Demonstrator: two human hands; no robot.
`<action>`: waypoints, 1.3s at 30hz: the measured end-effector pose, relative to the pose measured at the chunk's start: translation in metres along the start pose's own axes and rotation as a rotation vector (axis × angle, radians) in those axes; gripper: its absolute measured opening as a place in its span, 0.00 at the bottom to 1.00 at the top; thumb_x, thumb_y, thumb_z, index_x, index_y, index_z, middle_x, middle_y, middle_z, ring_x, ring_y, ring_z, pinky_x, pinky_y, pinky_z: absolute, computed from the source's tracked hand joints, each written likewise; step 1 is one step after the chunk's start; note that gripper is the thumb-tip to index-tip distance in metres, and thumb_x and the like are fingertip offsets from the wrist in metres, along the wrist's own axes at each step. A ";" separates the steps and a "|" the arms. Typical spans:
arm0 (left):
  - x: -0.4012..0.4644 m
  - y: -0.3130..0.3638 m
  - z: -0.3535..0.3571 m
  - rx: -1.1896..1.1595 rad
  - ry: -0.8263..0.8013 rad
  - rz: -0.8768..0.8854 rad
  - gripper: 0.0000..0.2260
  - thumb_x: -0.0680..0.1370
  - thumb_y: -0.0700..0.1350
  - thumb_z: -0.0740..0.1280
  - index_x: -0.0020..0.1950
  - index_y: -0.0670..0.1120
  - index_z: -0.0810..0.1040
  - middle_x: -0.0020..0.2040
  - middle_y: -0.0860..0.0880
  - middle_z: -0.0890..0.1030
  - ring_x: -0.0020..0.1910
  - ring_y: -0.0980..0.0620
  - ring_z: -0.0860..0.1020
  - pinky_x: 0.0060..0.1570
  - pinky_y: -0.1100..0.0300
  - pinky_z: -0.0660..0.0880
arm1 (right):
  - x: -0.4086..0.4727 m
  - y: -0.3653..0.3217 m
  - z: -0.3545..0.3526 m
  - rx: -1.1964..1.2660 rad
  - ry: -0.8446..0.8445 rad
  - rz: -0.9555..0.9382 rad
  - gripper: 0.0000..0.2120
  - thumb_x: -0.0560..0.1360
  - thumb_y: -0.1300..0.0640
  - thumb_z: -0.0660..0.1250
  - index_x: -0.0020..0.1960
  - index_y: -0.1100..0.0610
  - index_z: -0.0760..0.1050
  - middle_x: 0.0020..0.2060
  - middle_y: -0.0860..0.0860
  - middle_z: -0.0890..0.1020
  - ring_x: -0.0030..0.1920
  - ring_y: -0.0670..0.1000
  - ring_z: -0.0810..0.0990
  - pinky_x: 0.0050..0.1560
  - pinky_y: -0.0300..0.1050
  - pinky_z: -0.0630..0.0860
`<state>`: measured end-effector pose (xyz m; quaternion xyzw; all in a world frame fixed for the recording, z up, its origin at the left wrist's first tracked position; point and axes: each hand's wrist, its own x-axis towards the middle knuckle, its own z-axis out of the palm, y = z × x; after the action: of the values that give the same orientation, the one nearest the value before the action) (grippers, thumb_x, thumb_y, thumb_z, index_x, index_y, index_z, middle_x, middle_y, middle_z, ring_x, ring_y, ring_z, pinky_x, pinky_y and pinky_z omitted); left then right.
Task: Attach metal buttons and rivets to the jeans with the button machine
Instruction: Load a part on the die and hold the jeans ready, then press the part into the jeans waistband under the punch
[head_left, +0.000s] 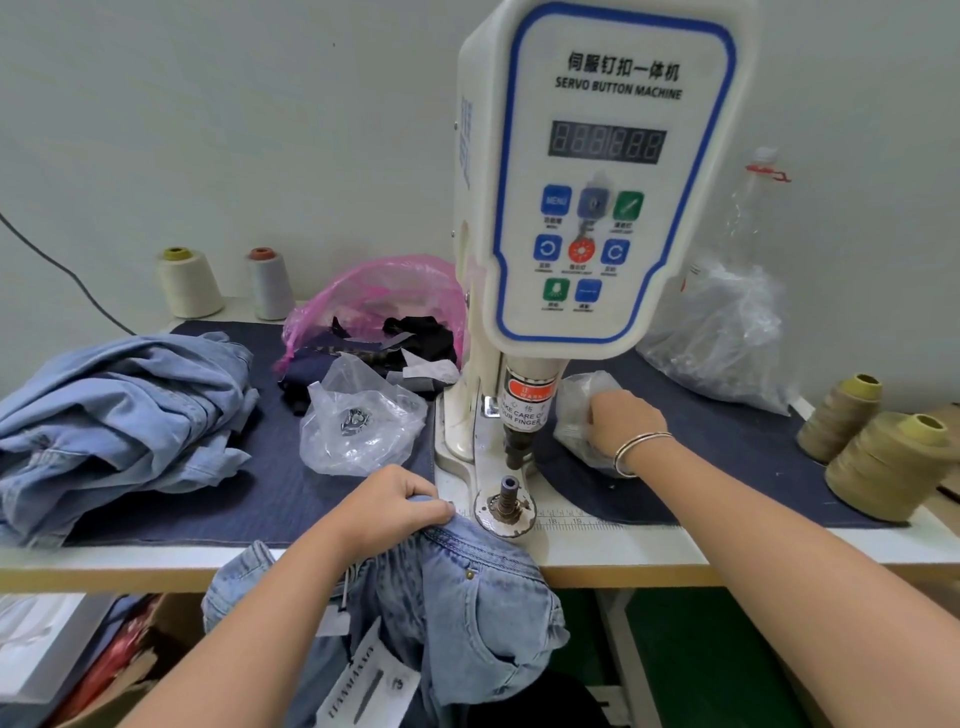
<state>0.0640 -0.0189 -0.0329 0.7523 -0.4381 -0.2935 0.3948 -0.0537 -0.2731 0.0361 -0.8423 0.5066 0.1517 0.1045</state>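
Around your button machine (597, 171) you have four thread cones: two pale (189, 283) to its left, two tan (891, 465) to its right. Four plastic bags: one pink (384, 291), three clear (358, 421). Two denim garments (119, 410).

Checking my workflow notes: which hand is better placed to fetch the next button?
Probably the right hand: it is already in the small clear bag beside the button machine, while the left hand grips the jeans.

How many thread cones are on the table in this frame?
4. A cream cone and a grey cone stand at the back left by the wall; two tan cones sit at the right edge. Others may be hidden behind the button machine.
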 end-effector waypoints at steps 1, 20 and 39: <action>0.000 0.000 0.000 -0.004 0.001 -0.001 0.23 0.66 0.56 0.68 0.28 0.48 0.56 0.28 0.52 0.55 0.29 0.51 0.54 0.30 0.59 0.52 | -0.002 0.001 -0.001 0.022 0.007 -0.022 0.22 0.79 0.53 0.61 0.70 0.60 0.66 0.67 0.57 0.70 0.68 0.58 0.69 0.69 0.50 0.66; 0.003 -0.006 -0.001 0.000 -0.002 -0.007 0.23 0.67 0.56 0.68 0.28 0.47 0.56 0.28 0.52 0.56 0.29 0.52 0.54 0.31 0.59 0.53 | -0.046 0.055 0.029 0.973 0.261 -0.731 0.07 0.73 0.63 0.71 0.39 0.53 0.79 0.34 0.44 0.82 0.37 0.41 0.78 0.41 0.31 0.74; 0.001 -0.001 -0.001 -0.010 -0.003 -0.007 0.22 0.66 0.55 0.68 0.28 0.47 0.55 0.28 0.51 0.55 0.29 0.51 0.54 0.31 0.58 0.53 | -0.054 0.042 0.059 0.599 0.307 -0.723 0.06 0.75 0.56 0.68 0.40 0.50 0.76 0.30 0.47 0.76 0.26 0.41 0.72 0.31 0.31 0.69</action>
<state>0.0652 -0.0193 -0.0335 0.7515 -0.4345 -0.2982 0.3968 -0.1235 -0.2287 -0.0004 -0.9097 0.2129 -0.1722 0.3121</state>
